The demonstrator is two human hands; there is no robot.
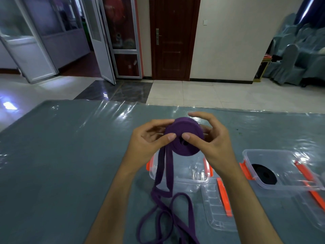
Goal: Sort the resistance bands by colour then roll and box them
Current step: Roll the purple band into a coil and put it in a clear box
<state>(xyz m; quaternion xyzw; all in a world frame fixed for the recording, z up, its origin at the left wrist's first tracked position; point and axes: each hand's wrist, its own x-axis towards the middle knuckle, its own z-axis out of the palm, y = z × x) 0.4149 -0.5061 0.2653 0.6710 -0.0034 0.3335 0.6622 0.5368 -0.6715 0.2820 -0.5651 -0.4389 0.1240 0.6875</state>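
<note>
Purple fabric resistance band (183, 138), partly rolled into a thick coil, is pinched above the table by the left hand (149, 138) and right hand (213, 138), thumbs pressed on its face. Its loose tail (164, 205) is cut off at the bottom edge. An open clear plastic box with orange clips (181, 175) is partly hidden behind the coil; a second clear box (281, 166) holds a black rolled band (263, 174).

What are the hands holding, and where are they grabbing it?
Both hands hold a half-rolled purple band. The left hand and right hand pinch the round coil, thumbs on its flat face, fingers behind. The loose tail hangs free.
</note>
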